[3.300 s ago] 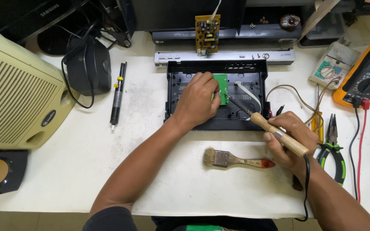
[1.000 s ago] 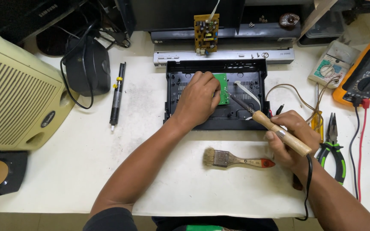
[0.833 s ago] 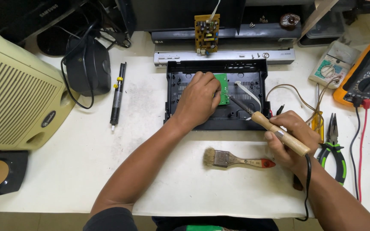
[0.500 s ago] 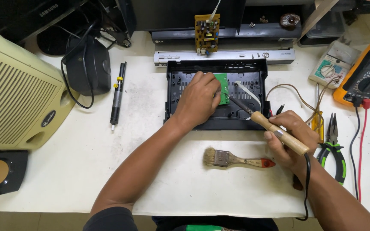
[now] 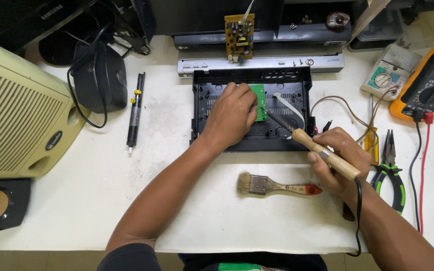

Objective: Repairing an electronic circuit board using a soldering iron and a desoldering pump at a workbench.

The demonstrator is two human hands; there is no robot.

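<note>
My left hand [image 5: 233, 114] rests inside a black open device case [image 5: 251, 108], pressing down on a small green circuit board [image 5: 260, 102]. My right hand [image 5: 341, 163] grips a soldering iron with a wooden handle [image 5: 325, 154]; its dark tip points up-left to the board's right edge. A white ribbon cable [image 5: 290, 106] lies in the case beside the tip. The iron's black cord runs down past my right wrist.
A paintbrush [image 5: 276, 186] lies in front of the case. Green-handled pliers [image 5: 391, 167], a yellow screwdriver and an orange multimeter [image 5: 430, 84] sit right. A desoldering pump [image 5: 134, 113], black adapter [image 5: 99, 76] and beige speaker [image 5: 18, 110] are left. A brown circuit board [image 5: 239, 36] stands behind.
The soldering iron's tip has shifted slightly about the board's edge; both hands stay in nearly the same place.
</note>
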